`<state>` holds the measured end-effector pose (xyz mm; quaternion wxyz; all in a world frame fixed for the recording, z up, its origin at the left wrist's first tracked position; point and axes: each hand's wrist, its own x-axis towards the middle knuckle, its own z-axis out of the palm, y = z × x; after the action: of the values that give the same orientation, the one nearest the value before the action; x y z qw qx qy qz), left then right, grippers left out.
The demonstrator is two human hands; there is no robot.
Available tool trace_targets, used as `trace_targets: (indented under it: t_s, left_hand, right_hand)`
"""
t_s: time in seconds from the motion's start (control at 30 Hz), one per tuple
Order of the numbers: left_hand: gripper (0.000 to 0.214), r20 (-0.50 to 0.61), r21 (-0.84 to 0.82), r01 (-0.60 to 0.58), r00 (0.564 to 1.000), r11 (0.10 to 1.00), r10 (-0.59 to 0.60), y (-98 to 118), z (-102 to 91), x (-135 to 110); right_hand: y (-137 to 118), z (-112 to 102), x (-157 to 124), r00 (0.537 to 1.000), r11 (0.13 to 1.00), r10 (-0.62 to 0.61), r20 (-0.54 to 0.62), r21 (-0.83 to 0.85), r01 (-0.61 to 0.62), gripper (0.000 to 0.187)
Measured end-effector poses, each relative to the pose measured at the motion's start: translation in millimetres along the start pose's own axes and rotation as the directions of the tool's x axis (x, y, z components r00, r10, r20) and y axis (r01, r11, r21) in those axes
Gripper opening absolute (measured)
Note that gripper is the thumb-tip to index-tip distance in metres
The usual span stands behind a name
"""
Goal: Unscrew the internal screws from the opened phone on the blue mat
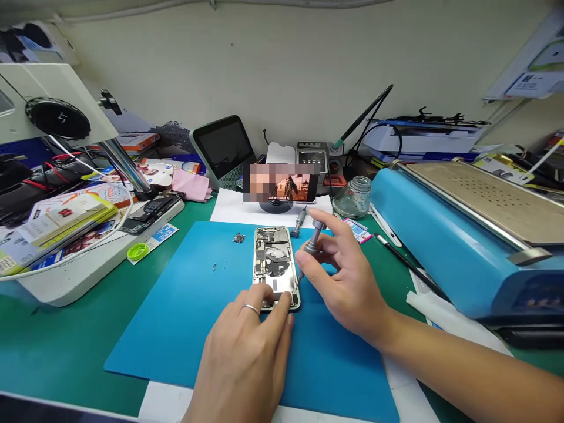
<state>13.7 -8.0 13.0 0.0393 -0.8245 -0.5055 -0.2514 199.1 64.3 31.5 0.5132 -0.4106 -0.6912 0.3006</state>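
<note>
An opened smartphone point(277, 258) lies on the blue mat point(176, 329), its inner parts bare. My left hand point(253, 346), a ring on one finger, rests with its fingertips on the phone's lower end and hides part of it. Between thumb and fingers my right hand point(348, 276) grips a grey precision screwdriver point(312, 242), tilted, its tip at the phone's lower right edge. A second grey screwdriver point(299, 223) lies just past the phone's upper right corner. To the left sit a small phone part point(238, 238) and tiny loose pieces point(214, 267).
Behind the mat a phone playing a video point(282, 183) stands on a round base. A glass jar point(353, 197) is right of it. A large blue machine point(440, 247) bounds the right side. At left stand a microscope post point(126, 164) and stacked boxes point(66, 217).
</note>
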Motion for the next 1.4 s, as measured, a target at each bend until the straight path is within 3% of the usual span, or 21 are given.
trace_targets:
  t_s: [0.3,0.63,1.0,1.4]
  left_hand:
    - [0.031,0.089,-0.049,0.125,0.989,0.991,-0.121,12,-6.3,19]
    - [0.015,0.315,-0.231,0.243,0.935,0.942,-0.164,2,-21.8,54]
    - [0.013,0.35,-0.334,0.341,0.91,0.878,-0.221,-6,-22.8,55]
    - [0.017,0.391,-0.375,0.334,0.903,0.865,-0.179,-14,-22.7,64]
  right_hand:
    - [-4,1,5,1.0,1.0,0.009,0.008,0.026,-0.009,0.052]
    - [0,0,11,0.999,1.0,0.019,-0.047,0.008,-0.019,0.054]
    - [3,0,11,0.997,0.998,0.058,-0.043,0.032,-0.057,0.056]
    - [2,1,11,0.996,0.996,0.075,-0.038,0.055,-0.073,0.056]
